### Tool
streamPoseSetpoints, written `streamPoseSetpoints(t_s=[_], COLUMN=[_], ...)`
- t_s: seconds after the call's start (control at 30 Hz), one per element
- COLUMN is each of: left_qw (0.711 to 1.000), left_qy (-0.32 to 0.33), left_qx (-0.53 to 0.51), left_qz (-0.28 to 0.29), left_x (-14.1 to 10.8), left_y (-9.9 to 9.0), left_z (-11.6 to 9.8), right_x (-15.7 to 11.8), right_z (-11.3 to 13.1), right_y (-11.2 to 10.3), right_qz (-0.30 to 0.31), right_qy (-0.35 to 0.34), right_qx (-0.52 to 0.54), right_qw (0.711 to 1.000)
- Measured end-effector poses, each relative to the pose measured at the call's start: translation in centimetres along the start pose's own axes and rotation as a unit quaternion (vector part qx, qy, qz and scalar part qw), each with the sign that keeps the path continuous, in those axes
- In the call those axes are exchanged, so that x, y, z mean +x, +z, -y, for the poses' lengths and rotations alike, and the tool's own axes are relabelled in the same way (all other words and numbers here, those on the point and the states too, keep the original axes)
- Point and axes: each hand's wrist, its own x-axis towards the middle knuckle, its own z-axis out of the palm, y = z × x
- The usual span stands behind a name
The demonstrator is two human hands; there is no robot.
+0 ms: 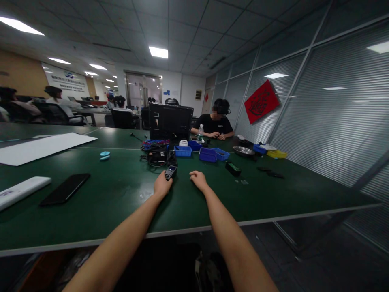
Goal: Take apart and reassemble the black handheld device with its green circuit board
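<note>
My left hand (162, 184) is wrapped round a small dark handheld device (170, 172) with a screen on its upper face, over the green table (121, 194). To the right, my right hand (198, 179) is close to the tabletop with its fingers bent together; whether anything is between them is too small to tell. Beyond the device sit a black box-like unit with cables (157, 156) and a blue tray (182, 151). A black and green box (233, 168) lies to the right of my right hand.
A monitor (170, 121) stands at the back, with a bottle (200, 133) beside it. Across the table sits a person (214, 121). On the right are a metal bowl (243, 151) and a yellow tray (276, 154); on the left, a black slab (65, 189) and a white bar (22, 192).
</note>
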Motion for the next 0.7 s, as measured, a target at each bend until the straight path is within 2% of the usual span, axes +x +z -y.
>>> streamPoseSetpoints(t_s=[0.1,0.23,0.53,0.7], left_qw=[0.999,0.997,0.978,0.963], left_qy=[-0.043,-0.077,-0.179,-0.218], left_qx=[-0.002,0.012,0.065,0.106], left_qz=[0.008,-0.005,-0.083,-0.118], left_x=[0.3,1.1,3.4,3.9], left_y=[-1.8,-4.9,-13.2,-15.9], left_z=[1.1,3.8,11.7,14.4], right_x=[0.2,0.1,0.1,0.1], right_z=[-0.4,-0.2,0.0,0.0], right_y=[-0.4,-0.6,-0.8,-0.7], right_qz=[-0.011,-0.006,0.001,0.0], right_qy=[0.015,0.018,0.023,0.022], right_qx=[0.003,-0.011,-0.009,-0.001], right_qw=[1.0,1.0,1.0,1.0])
